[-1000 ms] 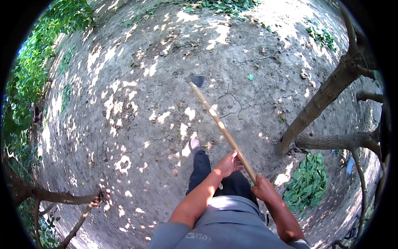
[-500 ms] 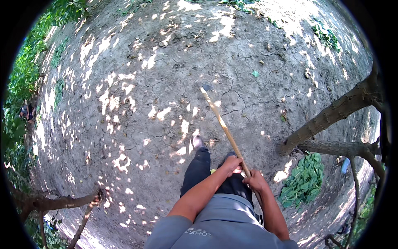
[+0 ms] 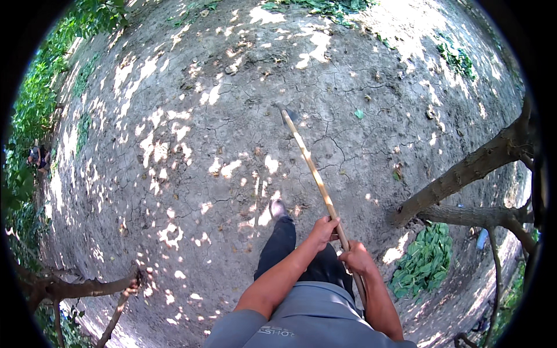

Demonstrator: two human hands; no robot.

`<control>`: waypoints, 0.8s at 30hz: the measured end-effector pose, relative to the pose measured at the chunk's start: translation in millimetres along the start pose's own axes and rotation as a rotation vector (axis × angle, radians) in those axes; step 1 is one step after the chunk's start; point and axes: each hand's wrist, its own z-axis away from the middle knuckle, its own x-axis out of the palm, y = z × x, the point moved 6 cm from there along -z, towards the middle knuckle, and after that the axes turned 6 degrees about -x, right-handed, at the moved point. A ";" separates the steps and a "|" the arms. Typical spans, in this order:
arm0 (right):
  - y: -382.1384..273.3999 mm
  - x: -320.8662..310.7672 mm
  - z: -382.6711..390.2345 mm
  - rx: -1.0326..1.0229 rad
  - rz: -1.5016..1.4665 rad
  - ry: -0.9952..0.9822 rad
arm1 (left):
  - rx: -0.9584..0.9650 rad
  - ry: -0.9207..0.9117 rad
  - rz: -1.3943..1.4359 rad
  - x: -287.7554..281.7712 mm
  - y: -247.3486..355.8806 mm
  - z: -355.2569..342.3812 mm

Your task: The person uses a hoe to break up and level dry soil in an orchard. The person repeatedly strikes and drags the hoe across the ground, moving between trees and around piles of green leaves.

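Note:
A hoe with a long pale wooden handle (image 3: 313, 170) slants away from me, its dark blade (image 3: 291, 115) low over or on the cracked grey soil. My left hand (image 3: 325, 231) is closed round the handle. Just below it, to the right, my right hand (image 3: 356, 257) also grips the handle, whose end runs down beside my right forearm. Whether the blade touches the soil I cannot tell.
Thick branches stand at right (image 3: 455, 169) and lower left (image 3: 87, 285). A pile of green leaves (image 3: 422, 264) lies beside a pale blue object (image 3: 482, 239). More leaves (image 3: 454, 55) lie farther off. A person (image 3: 38, 157) is by the foliage at far left.
Compared with a second ago, the blade sits a little farther right and my right hand has slid slightly up the handle, which now extends below it. Both hands still hold the hoe.

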 end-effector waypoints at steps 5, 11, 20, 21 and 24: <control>10.3 16.7 3.9 0.029 0.011 -0.044 | -0.118 0.076 -0.018 -24.2 -28.8 -8.1; 31.3 27.6 -4.7 -0.159 0.440 0.028 | -0.210 0.152 -0.013 -26.9 -30.0 2.9; -33.7 39.8 17.1 -0.151 0.618 0.027 | -0.054 0.125 0.097 -36.9 -1.5 21.2; -42.0 41.3 16.4 -0.191 0.602 0.033 | -0.038 0.116 0.118 -38.6 7.6 25.4; -68.1 45.8 9.3 -0.290 0.546 0.026 | 0.023 0.105 0.175 -42.1 43.1 42.6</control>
